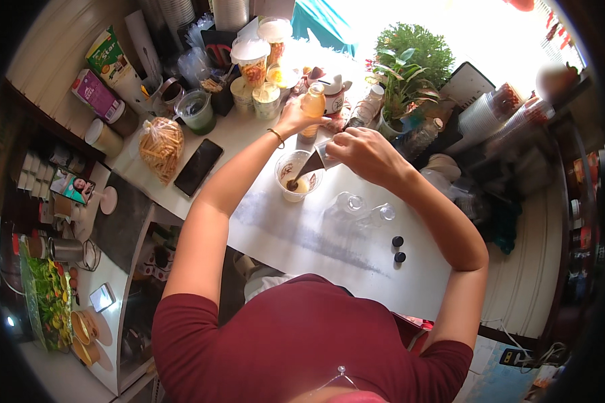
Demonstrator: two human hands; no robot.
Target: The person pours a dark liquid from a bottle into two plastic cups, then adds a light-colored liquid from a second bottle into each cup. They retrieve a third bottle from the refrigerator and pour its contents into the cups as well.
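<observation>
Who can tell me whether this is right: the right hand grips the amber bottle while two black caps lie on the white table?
Wrong hand: the head view shows the left hand gripping the amber bottle while two black caps lie on the white table.

Clear printed cup [286,170], upright and open; the small container [328,155] I hold tilted over its right side, dark brown contents reaching inside; my amber-coloured bottle [312,103], beyond the cup.

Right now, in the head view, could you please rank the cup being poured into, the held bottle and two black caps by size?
1. Cup
2. Held bottle, partly hidden by the left hand
3. Black caps, which look alike
</observation>
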